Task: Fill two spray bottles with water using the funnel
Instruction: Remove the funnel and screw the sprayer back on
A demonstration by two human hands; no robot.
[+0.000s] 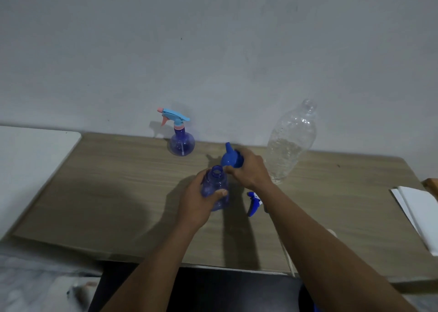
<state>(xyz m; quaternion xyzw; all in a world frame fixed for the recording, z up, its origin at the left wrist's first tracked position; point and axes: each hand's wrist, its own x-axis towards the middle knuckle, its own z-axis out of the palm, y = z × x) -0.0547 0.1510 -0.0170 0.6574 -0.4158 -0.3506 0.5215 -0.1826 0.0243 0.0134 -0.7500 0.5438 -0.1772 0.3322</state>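
Head view: the open spray bottle [216, 188], blue and see-through, is held upright on the surface [106, 181], and everything else is placed from it. Its body is wrapped by the left hand [196, 200]; that grip is closed round it, with the thumb laid across the near side and the fingers curled behind. The threaded neck is left uncovered above the hand.

Just behind and to the right of the bottle's mouth, the right hand [248, 169] is seen with its grip closed on the blue funnel [231, 157]. The funnel is held by its wide end, with the spout tilted up and away toward the wall [213, 51]. It is close beside the neck but not set into it; whether the thumb touches the neck cannot be told.

A blue and white trigger head [253, 202] is laid flat just to the right of the bottle, under the right forearm. A second spray bottle [181, 136], with a light-blue and pink trigger fitted, is stood behind and to the left, by the wall. A clear plastic bottle [289, 143], uncapped, is stood behind and to the right. Sheets of paper [417, 212] are laid far to the right.
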